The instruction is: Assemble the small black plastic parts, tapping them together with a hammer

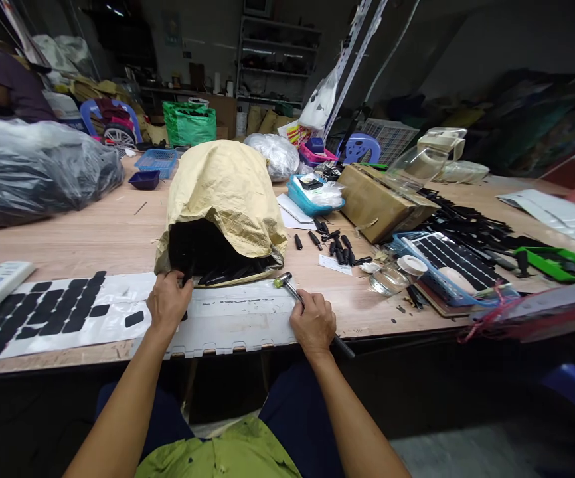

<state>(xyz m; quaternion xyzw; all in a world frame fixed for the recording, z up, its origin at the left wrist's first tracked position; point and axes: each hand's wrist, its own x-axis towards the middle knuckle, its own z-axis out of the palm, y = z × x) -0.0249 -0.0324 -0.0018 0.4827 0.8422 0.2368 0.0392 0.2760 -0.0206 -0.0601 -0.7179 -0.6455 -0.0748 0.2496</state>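
Note:
My right hand (314,324) is wrapped round a small hammer (293,291). Its head points away from me, over the grey-white board (240,325) at the table edge. At the near left corner of the sack's mouth, my left hand (168,300) has its fingers curled on something small and dark that I cannot make out. The tan sack (225,189) lies on its side with its mouth toward me. Inside it are dark, slender parts (232,271), mostly in shadow.
Left lie a white sheet with black stickers (61,305) and a white power strip (1,285). To the right are black handle-like pieces (340,249), a cardboard box (380,199), a blue basket (447,275) and a glass jug (424,159). A person (16,83) sits far left.

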